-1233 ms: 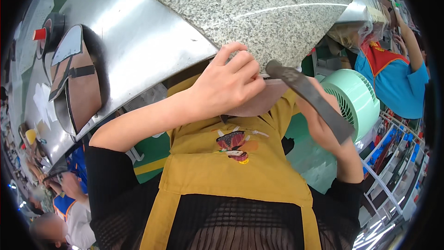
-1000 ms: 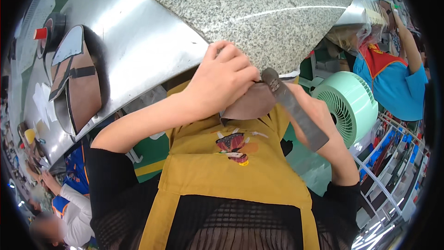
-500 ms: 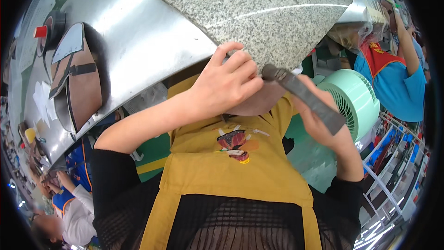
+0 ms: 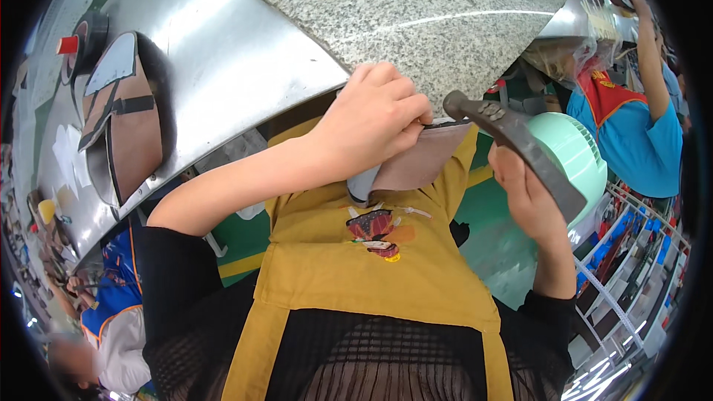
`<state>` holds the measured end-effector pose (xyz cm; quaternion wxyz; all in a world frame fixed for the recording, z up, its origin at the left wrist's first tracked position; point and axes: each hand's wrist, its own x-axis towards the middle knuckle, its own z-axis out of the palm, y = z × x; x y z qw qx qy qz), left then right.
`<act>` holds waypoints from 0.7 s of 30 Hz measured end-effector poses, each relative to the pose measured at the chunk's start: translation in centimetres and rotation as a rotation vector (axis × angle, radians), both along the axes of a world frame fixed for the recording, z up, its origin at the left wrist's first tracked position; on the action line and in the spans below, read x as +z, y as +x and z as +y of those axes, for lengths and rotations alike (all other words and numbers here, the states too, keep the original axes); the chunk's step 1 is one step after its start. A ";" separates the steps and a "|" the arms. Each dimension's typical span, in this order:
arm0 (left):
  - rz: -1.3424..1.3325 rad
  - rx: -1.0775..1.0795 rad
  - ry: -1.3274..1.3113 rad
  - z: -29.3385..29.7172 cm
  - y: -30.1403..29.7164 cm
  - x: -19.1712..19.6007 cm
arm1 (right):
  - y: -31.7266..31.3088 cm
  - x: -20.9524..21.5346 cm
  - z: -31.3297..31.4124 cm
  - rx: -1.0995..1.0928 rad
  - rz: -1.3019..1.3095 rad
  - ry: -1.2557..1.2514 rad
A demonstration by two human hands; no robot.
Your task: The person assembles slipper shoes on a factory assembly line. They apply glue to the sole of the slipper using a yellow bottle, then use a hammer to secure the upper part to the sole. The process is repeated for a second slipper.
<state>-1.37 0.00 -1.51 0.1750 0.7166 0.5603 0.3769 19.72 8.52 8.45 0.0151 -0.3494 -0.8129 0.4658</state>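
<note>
A stone slab [image 4: 416, 15] lies on the counter [image 4: 223, 67], leather pieces [image 4: 122, 115] at its left, a fan [image 4: 575, 160] right.

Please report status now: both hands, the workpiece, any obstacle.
Left hand pinching brown leather piece at speckled granite slab. Right hand gripping dark metal hammer. No obstacle seen.

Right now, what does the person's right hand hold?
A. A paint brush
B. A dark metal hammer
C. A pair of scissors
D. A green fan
B: the right hand grips the handle of a dark metal hammer, whose head points toward the brown leather piece pinched by the left hand.
</note>
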 end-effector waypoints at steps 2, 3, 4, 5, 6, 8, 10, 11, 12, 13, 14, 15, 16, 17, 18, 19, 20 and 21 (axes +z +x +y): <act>0.056 0.006 0.029 0.3 0.3 -0.2 | 0.3 -0.9 -0.2 0.030 0.021 0.023; 0.084 0.010 0.044 0.5 0.5 -0.2 | 0.2 -0.9 -0.2 0.053 0.027 0.045; 0.076 -0.008 0.023 0.5 0.3 -0.1 | 0.1 -1.1 -0.2 0.075 0.031 0.064; 0.068 -0.025 0.003 0.5 -0.1 0.2 | 0.1 -1.2 -0.4 0.092 0.035 0.082; 0.060 -0.043 -0.018 0.4 -0.4 0.3 | 0.1 -1.0 -0.3 0.082 0.030 0.066; 0.099 -0.040 -0.018 0.2 -0.5 0.4 | -0.1 -0.9 -0.3 0.075 0.042 0.048; 0.177 -0.042 0.036 -0.1 -0.5 0.4 | -0.1 -0.9 -0.2 0.077 0.067 0.034; 0.235 -0.044 0.091 -0.2 -0.4 0.2 | -0.1 -0.8 -0.2 0.080 0.078 0.027; 0.293 -0.047 0.145 -0.3 -0.4 0.0 | -0.2 -0.5 -0.1 0.082 0.090 0.019; 0.309 -0.054 0.175 -0.4 -0.4 -0.3 | -0.3 -0.4 0.0 0.101 0.103 0.036; 0.325 -0.061 0.205 -0.4 -0.5 -0.5 | -0.4 -0.3 0.0 0.118 0.115 0.054; 0.341 -0.067 0.235 -0.4 -0.6 -0.7 | -0.5 -0.3 0.0 0.148 0.129 0.100; 0.332 -0.089 0.243 -0.4 -0.6 -0.7 | -0.5 -0.2 0.0 0.159 0.110 0.102; 0.323 -0.111 0.251 -0.3 -0.7 -0.6 | -0.6 -0.3 0.0 0.174 0.092 0.102; 0.313 -0.133 0.260 -0.2 -0.9 -0.6 | -0.7 -0.6 0.1 0.174 0.041 0.052; 0.311 -0.141 0.271 -0.3 -0.9 -0.7 | -0.6 -0.8 0.2 0.181 -0.010 0.001; 0.308 -0.150 0.282 -0.3 -1.0 -0.8 | -0.4 0.0 0.5 0.201 0.024 0.053; 0.305 -0.158 0.292 -0.2 -1.1 -0.8 | -0.6 0.3 0.6 0.177 0.076 0.062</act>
